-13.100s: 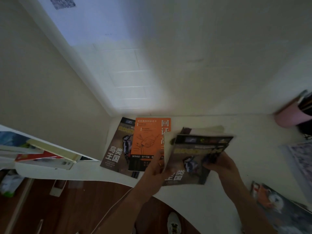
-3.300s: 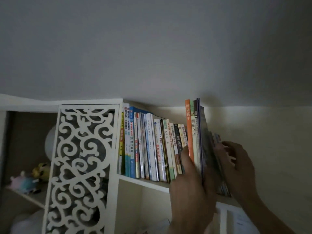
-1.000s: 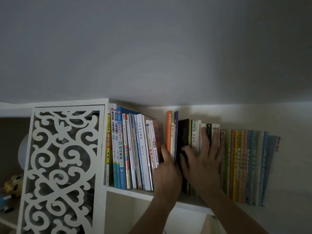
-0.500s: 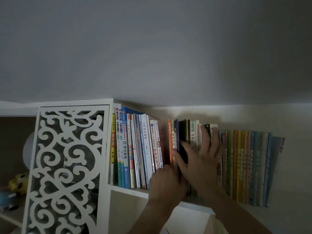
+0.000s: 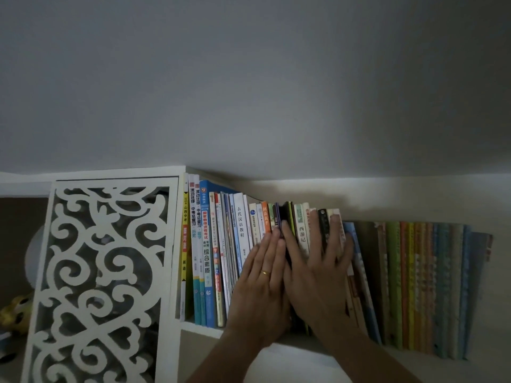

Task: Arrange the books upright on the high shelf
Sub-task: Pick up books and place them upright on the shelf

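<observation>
A home room: bookshelf (image 5: 199, 328) with schoolbooks (image 5: 206, 252), toy (image 5: 15, 310).

We cannot see the lower parts of the middle books (image 5: 301, 230), because the left hand (image 5: 262, 288) and the right hand (image 5: 318, 277) lie flat over them. Both arms run off the picture at 6 o'clock. The words on the striped books (image 5: 420, 286) at 3 o'clock are too dark and blurry for us to read. The carved white panel (image 5: 105, 272) at 8 o'clock hides most of what sits behind it. A yellow toy (image 5: 15, 313) at 9 o'clock is cut off by the edge, and we cannot tell what it is. The shelf board (image 5: 199, 328) is mostly hidden under the books and hands.
</observation>
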